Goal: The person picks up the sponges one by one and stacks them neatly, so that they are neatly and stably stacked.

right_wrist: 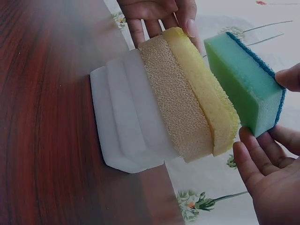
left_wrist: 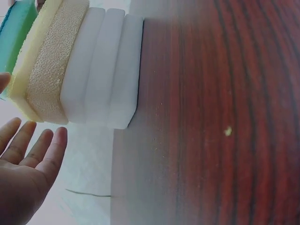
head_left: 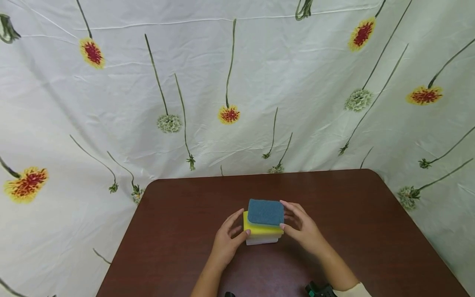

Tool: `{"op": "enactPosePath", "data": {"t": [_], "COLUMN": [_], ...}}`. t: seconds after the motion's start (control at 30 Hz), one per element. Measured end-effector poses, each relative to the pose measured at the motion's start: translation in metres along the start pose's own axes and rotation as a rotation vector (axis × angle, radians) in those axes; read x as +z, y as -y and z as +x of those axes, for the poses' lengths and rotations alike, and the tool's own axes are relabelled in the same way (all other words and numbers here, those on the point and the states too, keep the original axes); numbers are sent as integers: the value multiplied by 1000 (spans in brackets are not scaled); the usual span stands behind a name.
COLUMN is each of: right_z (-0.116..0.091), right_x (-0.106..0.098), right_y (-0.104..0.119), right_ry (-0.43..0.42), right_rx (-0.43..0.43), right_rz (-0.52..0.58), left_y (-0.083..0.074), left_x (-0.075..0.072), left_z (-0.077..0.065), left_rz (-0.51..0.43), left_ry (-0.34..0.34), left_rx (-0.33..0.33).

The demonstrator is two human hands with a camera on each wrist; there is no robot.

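A green sponge with a dark blue scouring top [head_left: 265, 212] is pinched at its right end by my right hand [head_left: 302, 229]. In the right wrist view the green sponge [right_wrist: 243, 84] is tilted, with a gap between it and the yellow sponge [right_wrist: 206, 93]. Below the yellow one lies a tan, porous sponge [right_wrist: 176, 101], on top of three white foam blocks [right_wrist: 129, 110] stacked on the table. At the stack's left end my left hand [head_left: 226, 239] has its fingers extended; its thumb and fingertips touch or nearly touch the yellow sponge's edges.
The stack stands on a dark reddish-brown wooden table [head_left: 185, 206]. Behind it hangs a white cloth [head_left: 200, 53] printed with flowers. A black device with a green part [head_left: 319, 290] shows at the right wrist, near the front edge of the view.
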State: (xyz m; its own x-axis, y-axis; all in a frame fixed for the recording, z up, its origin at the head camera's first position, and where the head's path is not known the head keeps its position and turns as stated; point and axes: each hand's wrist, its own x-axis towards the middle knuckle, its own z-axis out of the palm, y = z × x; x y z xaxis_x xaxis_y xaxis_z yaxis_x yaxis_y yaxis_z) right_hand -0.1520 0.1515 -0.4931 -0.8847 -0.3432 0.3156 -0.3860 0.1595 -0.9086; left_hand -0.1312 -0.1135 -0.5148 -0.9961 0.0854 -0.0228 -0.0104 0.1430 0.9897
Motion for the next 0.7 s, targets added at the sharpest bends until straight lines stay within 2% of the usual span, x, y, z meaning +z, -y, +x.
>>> {"op": "enactPosePath", "data": {"t": [0.3,0.7], "right_z": [0,1], "right_x": [1,4], "right_y": [-1,-7], "right_ry": [33,29], "right_rx": [20,23], "right_rz": [-22,-38], "left_y": [1,2], "left_x": [0,2], "left_z": [1,3], "left_rz": [28,46], "left_ry": [8,15], "left_rx": [9,79]}}
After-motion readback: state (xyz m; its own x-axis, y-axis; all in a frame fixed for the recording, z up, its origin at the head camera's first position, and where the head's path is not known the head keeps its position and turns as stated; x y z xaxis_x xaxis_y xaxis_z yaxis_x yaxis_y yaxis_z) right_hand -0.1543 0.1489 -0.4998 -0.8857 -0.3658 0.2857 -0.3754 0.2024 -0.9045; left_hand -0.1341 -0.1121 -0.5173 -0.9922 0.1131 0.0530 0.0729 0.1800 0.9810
